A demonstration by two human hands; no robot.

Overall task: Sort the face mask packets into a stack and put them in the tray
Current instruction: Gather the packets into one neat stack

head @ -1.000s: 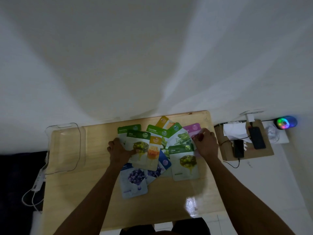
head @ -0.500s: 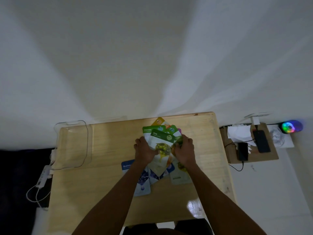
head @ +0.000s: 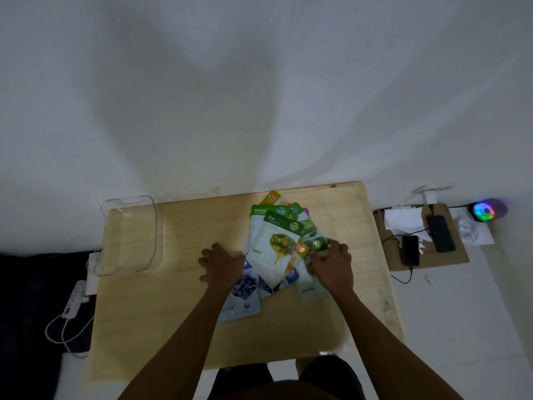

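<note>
Your face mask packets lie in a loose, overlapping fan at the middle of the wooden table, not yet squared into a stack. The top one reads "Olive" on a green band above a picture of olives. Behind it, a packet headed "Aloe Vera" peeks out, and a blueberry packet sticks out toward you. Its lettering is too small to read.

Your left hand rests at the fan's left edge with fingers spread and relaxed, gripping nothing. Your right hand curls its fingers round the packets on the right edge.

The clear plastic tray sits at the table's far left corner, well apart from the packets. Two dark phones lie on cardboard to the right.
</note>
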